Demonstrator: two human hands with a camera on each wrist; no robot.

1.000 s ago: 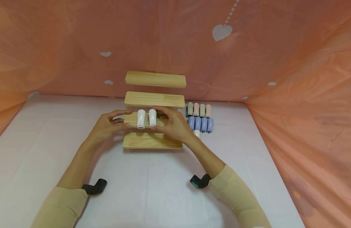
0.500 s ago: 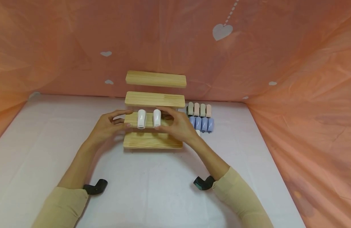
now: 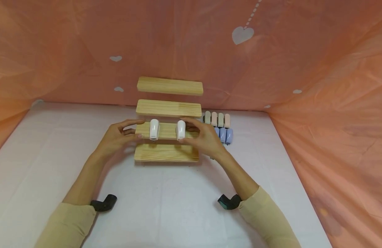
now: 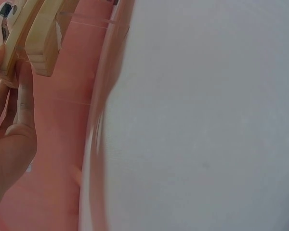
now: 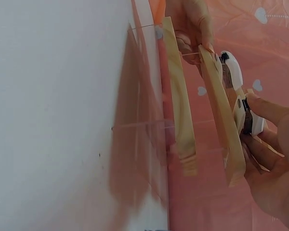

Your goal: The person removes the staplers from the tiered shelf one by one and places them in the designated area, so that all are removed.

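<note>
In the head view my left hand (image 3: 114,137) grips the left end of the third wooden shelf board (image 3: 167,131) of a tiered rack. The left wrist view shows its thumb and fingers around that board's end (image 4: 19,41). On this board's left part stands a white mini stapler (image 3: 154,129). A second white mini stapler (image 3: 181,130) is toward the right part, pinched between the thumb and fingers of my right hand (image 3: 209,137). In the right wrist view this stapler (image 5: 257,126) sits at the board, its dark mechanism showing.
Two boards rise behind, the top board (image 3: 169,86) at the back; a lower board (image 3: 166,153) lies in front. Right of the rack are green and pink staplers (image 3: 220,120) and purple staplers (image 3: 229,136), partly hidden by my right hand. An orange-pink cloth (image 3: 178,41) hangs behind the white table (image 3: 166,206).
My right hand has moved right along the board with its white stapler, widening the gap to the other white stapler. My left hand has stayed in place.
</note>
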